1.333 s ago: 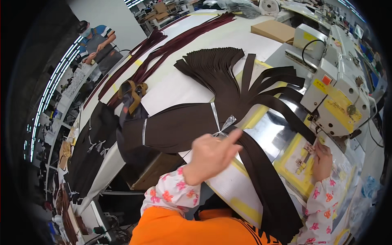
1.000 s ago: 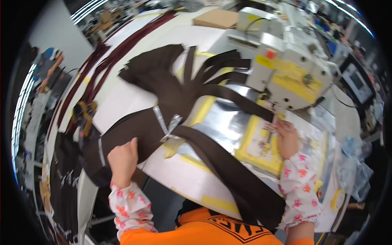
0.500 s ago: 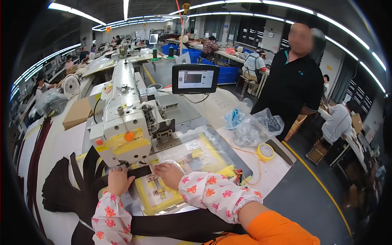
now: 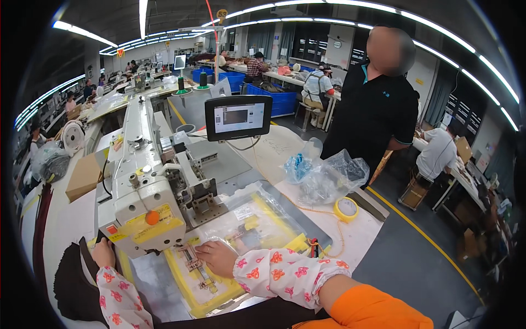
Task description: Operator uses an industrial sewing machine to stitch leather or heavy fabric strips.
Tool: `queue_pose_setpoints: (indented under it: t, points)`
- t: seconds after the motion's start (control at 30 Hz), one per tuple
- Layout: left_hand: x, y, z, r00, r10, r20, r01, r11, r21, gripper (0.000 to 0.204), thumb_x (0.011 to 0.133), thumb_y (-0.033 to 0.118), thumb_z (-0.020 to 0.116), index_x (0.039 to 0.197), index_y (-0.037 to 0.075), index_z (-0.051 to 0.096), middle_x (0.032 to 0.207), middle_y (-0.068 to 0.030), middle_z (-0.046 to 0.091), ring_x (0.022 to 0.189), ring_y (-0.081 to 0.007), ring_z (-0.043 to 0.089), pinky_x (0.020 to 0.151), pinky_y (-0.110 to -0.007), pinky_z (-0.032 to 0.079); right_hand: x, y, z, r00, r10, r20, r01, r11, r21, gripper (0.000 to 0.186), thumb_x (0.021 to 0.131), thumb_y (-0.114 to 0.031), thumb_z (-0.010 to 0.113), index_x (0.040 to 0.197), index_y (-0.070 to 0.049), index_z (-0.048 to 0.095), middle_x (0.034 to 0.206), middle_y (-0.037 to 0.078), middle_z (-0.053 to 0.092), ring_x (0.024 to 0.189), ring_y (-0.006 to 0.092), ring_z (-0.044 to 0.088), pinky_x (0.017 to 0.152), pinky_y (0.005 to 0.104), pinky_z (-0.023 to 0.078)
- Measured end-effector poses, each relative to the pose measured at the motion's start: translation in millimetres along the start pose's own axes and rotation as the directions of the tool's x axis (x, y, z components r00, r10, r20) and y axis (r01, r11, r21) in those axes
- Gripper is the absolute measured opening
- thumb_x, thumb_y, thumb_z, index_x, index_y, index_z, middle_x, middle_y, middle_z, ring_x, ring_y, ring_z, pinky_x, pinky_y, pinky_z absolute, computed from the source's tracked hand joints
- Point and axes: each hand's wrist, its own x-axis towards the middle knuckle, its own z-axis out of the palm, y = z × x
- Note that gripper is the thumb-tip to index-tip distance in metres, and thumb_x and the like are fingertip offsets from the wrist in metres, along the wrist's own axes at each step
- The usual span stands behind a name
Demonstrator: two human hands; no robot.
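Note:
My left hand (image 4: 103, 254) is at the left of the sewing machine head (image 4: 147, 216), its fingers bent around a dark fabric strip (image 4: 87, 257) by the pile of dark cloth (image 4: 71, 290). The fingertips are partly hidden. My right hand (image 4: 218, 259) lies on the clear plastic template (image 4: 257, 214) with yellow edging, fingers stretched out and nothing held. Beside its fingertips a small slotted patch with markings (image 4: 192, 257) shows in the template, under the needle area. Both forearms wear white sleeves with pink and orange patterns.
A control screen (image 4: 238, 118) stands behind the template. Crumpled clear plastic bags (image 4: 334, 175) and a yellow tape roll (image 4: 346, 208) lie on the right of the table. A person in black (image 4: 372, 109) stands beyond. A cardboard box (image 4: 85, 175) is at left.
My left hand has moved left, away from the template, and the dark strip no longer lies across it. My right hand stays on the template. The view has shifted to the right.

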Motion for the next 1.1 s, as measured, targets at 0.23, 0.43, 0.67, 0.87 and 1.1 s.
queue_pose_setpoints:
  t: [0.23,0.43,0.67,0.87,1.1]
  points:
    - [-44.2,78.7,-93.5,0.847,0.515,-0.13,-0.531,0.831,-0.166,0.018,0.073,0.015,0.064,0.086,0.003,0.061,0.084,-0.017,0.058,0.077,-0.0345,0.056,0.064,-0.041,0.045,-2.3,3.1,-0.9,0.999,-0.013,-0.038,0.012,1.0,-0.001,0.029,0.073,-0.009,0.055,0.101,-0.004,0.061,0.112,0.006,0.056,0.107,0.0215,0.048,0.089,0.0346,0.037]
    - [-158.5,152.4,-206.4,0.295,0.828,0.476,-0.217,0.544,-0.811,0.025,0.085,0.028,0.058,0.088,0.005,0.066,0.076,-0.0151,0.064,0.069,-0.0322,0.062,0.063,-0.035,0.049,1.3,1.0,4.7,1.0,0.013,-0.02,-0.013,1.0,0.004,0.026,0.075,-0.011,0.055,0.1,-0.005,0.062,0.112,0.006,0.056,0.106,0.0216,0.047,0.088,0.035,0.037]
    - [-159.7,148.5,-179.6,0.286,0.789,0.544,-0.125,0.594,-0.795,0.024,0.083,0.026,0.059,0.081,0.003,0.064,0.066,-0.0192,0.059,0.062,-0.0347,0.059,0.057,-0.039,0.046,1.7,4.7,-7.3,0.992,0.11,0.056,-0.122,0.946,0.299,0.025,0.077,-0.013,0.054,0.098,-0.004,0.063,0.103,0.012,0.06,0.098,0.0281,0.053,0.083,0.0372,0.042]
    - [-145.3,151.6,-191.3,0.827,0.438,0.352,-0.046,0.676,-0.735,0.029,0.083,0.016,0.06,0.064,-0.005,0.055,0.046,-0.0114,0.044,0.042,-0.0124,0.041,0.043,-0.03,0.033,0.5,-39.0,-88.9,0.922,-0.075,0.379,-0.112,0.888,0.447,0.059,0.076,-0.034,0.065,0.121,0.0,0.048,0.105,0.02,0.06,0.09,0.034,0.059,0.079,0.0397,0.047]
    - [-146.8,124.9,-183.6,0.807,0.46,0.37,0.035,0.588,-0.808,0.027,0.084,0.023,0.06,0.077,-0.004,0.062,0.058,-0.0094,0.055,0.055,-0.0116,0.049,0.052,-0.029,0.04,0.3,-26.0,-52.3,0.989,-0.131,0.07,0.13,0.991,0.021,0.044,0.063,-0.01,0.063,0.106,-0.006,0.056,0.086,0.01,0.06,0.08,0.0285,0.059,0.072,0.041,0.045]
